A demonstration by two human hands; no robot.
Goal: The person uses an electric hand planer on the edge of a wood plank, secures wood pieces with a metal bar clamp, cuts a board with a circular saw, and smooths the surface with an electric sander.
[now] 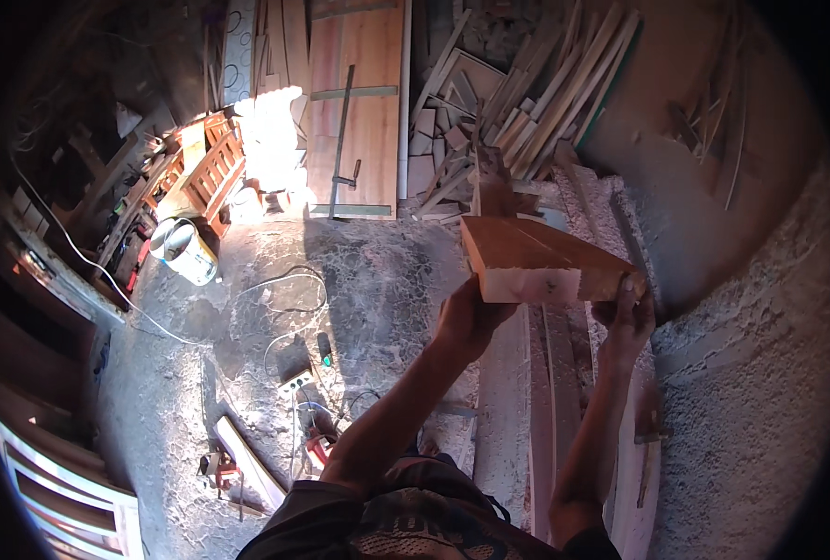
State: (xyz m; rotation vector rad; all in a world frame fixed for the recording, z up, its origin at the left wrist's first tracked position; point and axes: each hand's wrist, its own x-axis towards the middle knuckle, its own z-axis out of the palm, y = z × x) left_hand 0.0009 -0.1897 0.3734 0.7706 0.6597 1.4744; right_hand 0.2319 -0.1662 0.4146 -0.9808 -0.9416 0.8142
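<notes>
A thick brown wooden board (541, 252), pale along part of its near edge, is held up in the head view above a sawdust-covered stack of long planks (562, 392). My left hand (471, 317) grips the board's near left corner from below, its fingers partly hidden. My right hand (625, 313) holds the right end with its fingers against the edge. Another piece of timber (490, 187) shows just beyond the board.
Behind are leaning panels (359, 131) with a clamp and piled offcuts (555, 84). At left are wooden frames (205, 177) and a bucket (191, 252). Cords, a power strip (295, 381) and a tool (317, 448) lie on the floor near my left arm.
</notes>
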